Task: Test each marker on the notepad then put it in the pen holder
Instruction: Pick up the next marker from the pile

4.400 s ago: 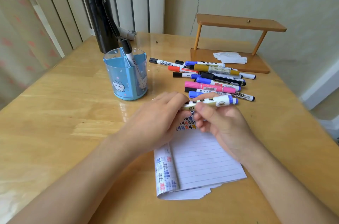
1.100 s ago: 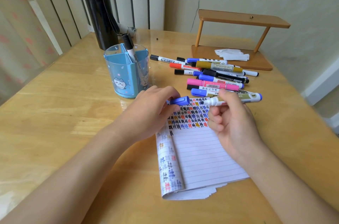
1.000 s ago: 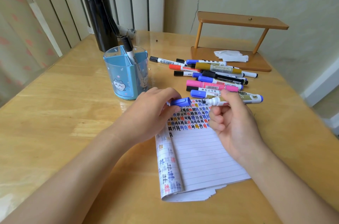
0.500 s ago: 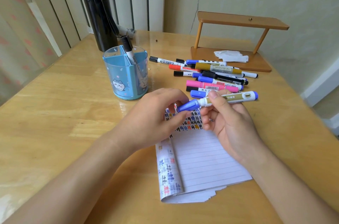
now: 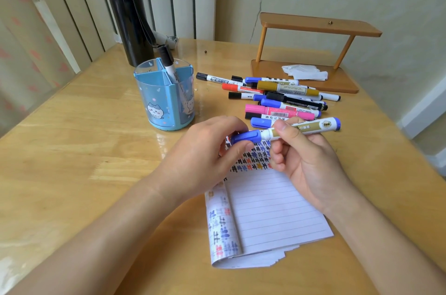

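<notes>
My right hand [image 5: 306, 162] grips the barrel of a blue marker [image 5: 311, 127] with a gold label, held level above the notepad [image 5: 272, 212]. My left hand [image 5: 205, 157] pinches its blue cap [image 5: 246, 136], which sits on the marker's tip. Rows of coloured test marks cover the top of the lined page. Behind the hands lies a pile of several markers [image 5: 277, 99] in black, blue, red, pink and gold. To the left stands the light blue pen holder [image 5: 165, 96], with one black-capped marker [image 5: 170, 66] upright in it.
A tall black bottle [image 5: 128, 10] stands behind the holder. At the back right is a small wooden shelf [image 5: 311, 53] with a crumpled white tissue [image 5: 304, 72] on its base. The wooden table [image 5: 72, 145] has its right edge close to the pile.
The cap was off in my left hand and the marker's tip bare. I brought the two together, and the cap now sits on the tip.
</notes>
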